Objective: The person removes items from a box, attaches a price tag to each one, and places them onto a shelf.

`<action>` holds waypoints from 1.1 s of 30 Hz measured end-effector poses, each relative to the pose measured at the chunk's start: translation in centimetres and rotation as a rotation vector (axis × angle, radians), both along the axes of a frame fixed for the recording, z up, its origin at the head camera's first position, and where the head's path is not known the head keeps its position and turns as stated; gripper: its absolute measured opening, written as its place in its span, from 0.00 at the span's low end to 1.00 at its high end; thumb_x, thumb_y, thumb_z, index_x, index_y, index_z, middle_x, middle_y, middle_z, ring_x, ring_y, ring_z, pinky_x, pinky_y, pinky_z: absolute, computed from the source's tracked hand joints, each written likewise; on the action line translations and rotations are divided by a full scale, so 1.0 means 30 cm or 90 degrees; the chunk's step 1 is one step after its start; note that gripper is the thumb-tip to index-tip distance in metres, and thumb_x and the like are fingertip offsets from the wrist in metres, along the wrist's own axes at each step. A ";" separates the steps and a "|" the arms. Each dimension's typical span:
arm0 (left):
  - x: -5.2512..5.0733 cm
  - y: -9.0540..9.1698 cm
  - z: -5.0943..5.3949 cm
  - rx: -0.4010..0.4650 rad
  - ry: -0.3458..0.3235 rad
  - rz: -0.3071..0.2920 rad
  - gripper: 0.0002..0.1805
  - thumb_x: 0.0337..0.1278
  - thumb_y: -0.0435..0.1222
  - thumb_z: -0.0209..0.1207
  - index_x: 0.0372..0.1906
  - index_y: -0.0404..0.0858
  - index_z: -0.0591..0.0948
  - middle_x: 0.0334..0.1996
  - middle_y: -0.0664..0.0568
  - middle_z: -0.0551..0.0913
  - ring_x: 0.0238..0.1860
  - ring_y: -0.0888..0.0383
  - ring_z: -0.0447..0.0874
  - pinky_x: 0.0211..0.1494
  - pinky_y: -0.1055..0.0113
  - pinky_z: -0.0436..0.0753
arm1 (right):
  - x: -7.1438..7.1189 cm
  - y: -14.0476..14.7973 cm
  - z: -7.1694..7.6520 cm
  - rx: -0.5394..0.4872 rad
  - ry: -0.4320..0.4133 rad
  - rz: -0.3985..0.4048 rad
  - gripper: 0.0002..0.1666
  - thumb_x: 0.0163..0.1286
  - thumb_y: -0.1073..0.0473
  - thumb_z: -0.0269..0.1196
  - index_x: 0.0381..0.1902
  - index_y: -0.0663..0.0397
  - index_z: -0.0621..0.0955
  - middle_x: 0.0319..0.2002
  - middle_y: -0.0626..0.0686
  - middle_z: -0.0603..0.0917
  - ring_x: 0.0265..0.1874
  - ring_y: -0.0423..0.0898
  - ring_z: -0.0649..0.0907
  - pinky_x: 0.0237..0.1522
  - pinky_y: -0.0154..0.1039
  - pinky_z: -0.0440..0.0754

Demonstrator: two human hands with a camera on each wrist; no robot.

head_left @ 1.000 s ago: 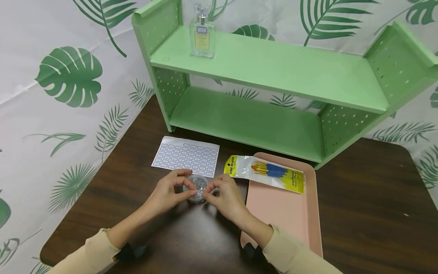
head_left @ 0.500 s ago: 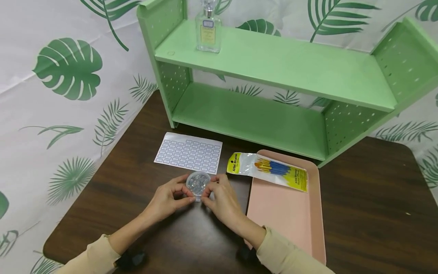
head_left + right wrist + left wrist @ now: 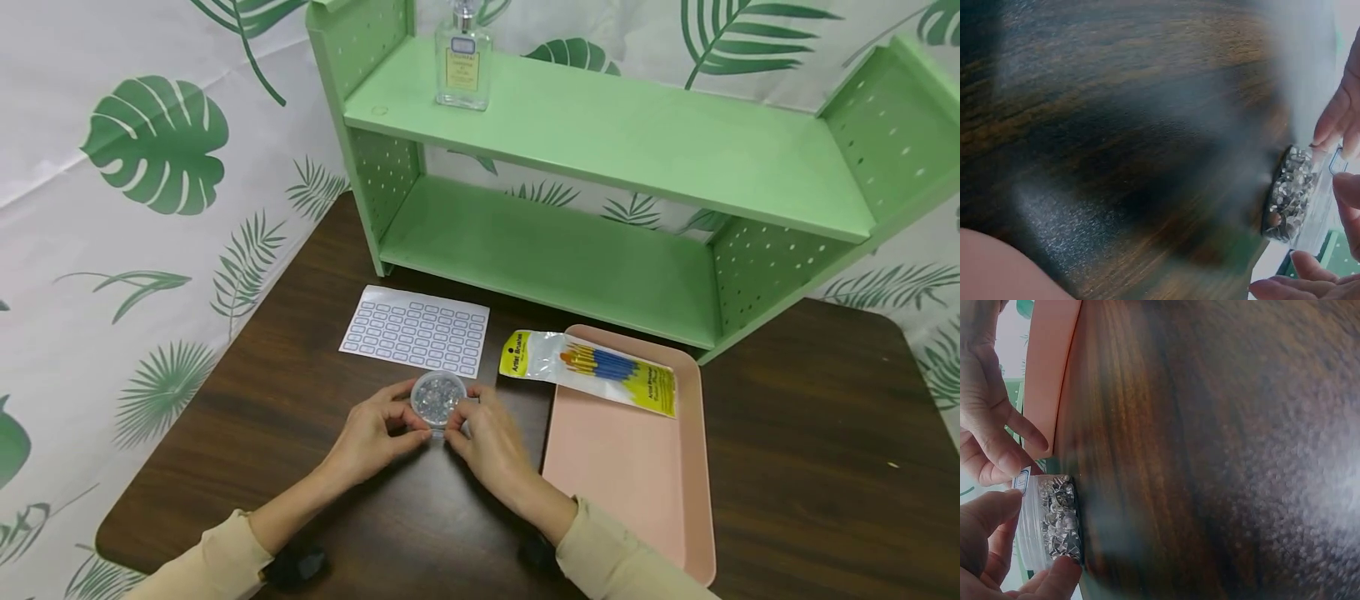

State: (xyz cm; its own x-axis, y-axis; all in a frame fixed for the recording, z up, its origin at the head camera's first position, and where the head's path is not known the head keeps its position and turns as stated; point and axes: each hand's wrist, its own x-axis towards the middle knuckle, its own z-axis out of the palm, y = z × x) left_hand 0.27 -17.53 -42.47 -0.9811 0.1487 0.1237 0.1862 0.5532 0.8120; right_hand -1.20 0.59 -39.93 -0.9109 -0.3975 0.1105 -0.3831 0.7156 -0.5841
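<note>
A round clear plastic jar [image 3: 438, 398] of small shiny silver pieces stands on the dark wooden table in front of me. At its near side a small blue-bordered label sticker [image 3: 1022, 480] lies against the rim. My left hand [image 3: 373, 433] pinches one end of the sticker between thumb and index finger, while another fingertip touches the jar in the left wrist view. The other end is pinched by my right hand [image 3: 486, 437], whose further fingers reach round the jar's far right side. Beyond the jar lies a white sheet of similar labels [image 3: 415, 330].
On the right is a pink tray [image 3: 615, 483], with a packet of artist brushes [image 3: 592, 371] lying across its far end. Behind stands a green two-tier shelf [image 3: 555, 242]; a glass perfume bottle [image 3: 462, 71] bearing a blue-bordered label is on its upper board.
Both hands have moved from over the jar's top to its near side with the sticker. The jar's lid is now more visible. The head view has shifted slightly.
</note>
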 end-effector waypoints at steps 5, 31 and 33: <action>0.000 0.001 -0.002 -0.013 0.008 0.008 0.11 0.38 0.30 0.72 0.18 0.48 0.82 0.56 0.43 0.78 0.56 0.46 0.77 0.54 0.51 0.77 | 0.007 -0.005 -0.009 0.024 0.008 -0.020 0.09 0.52 0.62 0.71 0.20 0.48 0.80 0.50 0.60 0.78 0.39 0.54 0.82 0.32 0.47 0.78; -0.003 0.008 -0.021 -0.009 0.057 0.025 0.10 0.36 0.29 0.73 0.18 0.46 0.83 0.52 0.42 0.80 0.53 0.47 0.80 0.53 0.52 0.78 | 0.028 -0.016 -0.044 0.034 0.090 -0.075 0.11 0.49 0.59 0.72 0.21 0.46 0.78 0.49 0.54 0.78 0.38 0.52 0.79 0.30 0.45 0.76; -0.003 0.008 -0.022 -0.010 0.059 0.027 0.10 0.35 0.30 0.73 0.18 0.45 0.83 0.52 0.42 0.80 0.52 0.47 0.80 0.52 0.52 0.78 | 0.029 -0.017 -0.048 0.036 0.102 -0.080 0.11 0.49 0.58 0.72 0.21 0.46 0.78 0.49 0.54 0.78 0.37 0.52 0.79 0.29 0.44 0.76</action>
